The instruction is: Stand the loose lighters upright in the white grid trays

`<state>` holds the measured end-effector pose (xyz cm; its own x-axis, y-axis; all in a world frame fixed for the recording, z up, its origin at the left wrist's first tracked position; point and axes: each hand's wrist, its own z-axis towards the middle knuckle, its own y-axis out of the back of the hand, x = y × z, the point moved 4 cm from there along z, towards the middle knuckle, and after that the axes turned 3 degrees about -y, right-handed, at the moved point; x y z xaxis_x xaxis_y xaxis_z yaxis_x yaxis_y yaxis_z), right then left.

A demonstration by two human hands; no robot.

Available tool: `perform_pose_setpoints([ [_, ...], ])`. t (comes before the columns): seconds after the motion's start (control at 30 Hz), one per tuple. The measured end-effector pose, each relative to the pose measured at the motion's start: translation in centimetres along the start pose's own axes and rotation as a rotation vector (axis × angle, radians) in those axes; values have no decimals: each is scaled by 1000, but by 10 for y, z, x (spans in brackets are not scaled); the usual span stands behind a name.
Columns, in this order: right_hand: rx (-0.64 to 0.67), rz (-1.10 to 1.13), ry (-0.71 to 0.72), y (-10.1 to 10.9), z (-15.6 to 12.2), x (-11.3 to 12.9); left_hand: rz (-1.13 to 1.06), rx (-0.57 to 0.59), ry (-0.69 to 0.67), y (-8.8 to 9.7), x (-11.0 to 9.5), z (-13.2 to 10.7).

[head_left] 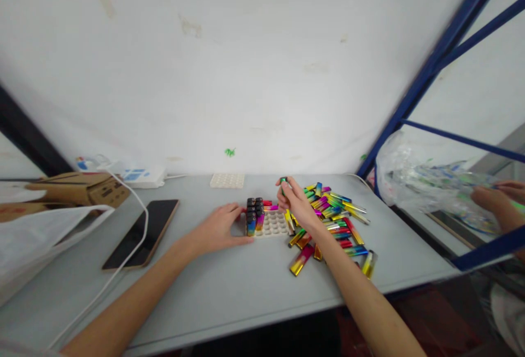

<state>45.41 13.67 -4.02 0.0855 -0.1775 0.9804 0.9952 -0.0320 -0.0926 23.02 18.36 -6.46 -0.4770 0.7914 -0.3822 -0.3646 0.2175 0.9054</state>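
A white tray with rows of round hollows lies on the table. At its left end several lighters stand upright in two columns, with black tops and shiny rainbow bodies. My left hand rests against the tray's left side, thumb and fingers spread apart around the corner by the lighters. Above the tray's right end, my right hand pinches a lighter with a green metallic end showing; the rest of it is hidden by the fingers. Beneath and right of that hand lies a loose heap of shiny multicoloured lighters.
A second white tray lies near the wall. To the left are a phone, a white cable, a cardboard box and a white bag. Blue frame bars edge the right; beyond, another person's hand touches clear plastic.
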Motion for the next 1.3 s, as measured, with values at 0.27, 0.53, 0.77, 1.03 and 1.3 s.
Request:
perform_pose_setpoints([
  [0.27, -175, -34, -184, -2, -2, -21, -28, -14, -7, -2, 3, 0],
  [0.53, -213, -142, -160, -1, -5, -23, -20, -2, 10, -1, 2, 0],
  [0.77, -129, -213, -11, 3, -8, -4, -11, 15, 7, -1, 1, 1],
  [1.03, 128, -623, 252, 0, -27, 31, 19, 16, -11, -2, 0, -1],
  [1.3, 301, -712, 69, -2, -32, 19, 3, -10, -34, -1, -2, -1],
])
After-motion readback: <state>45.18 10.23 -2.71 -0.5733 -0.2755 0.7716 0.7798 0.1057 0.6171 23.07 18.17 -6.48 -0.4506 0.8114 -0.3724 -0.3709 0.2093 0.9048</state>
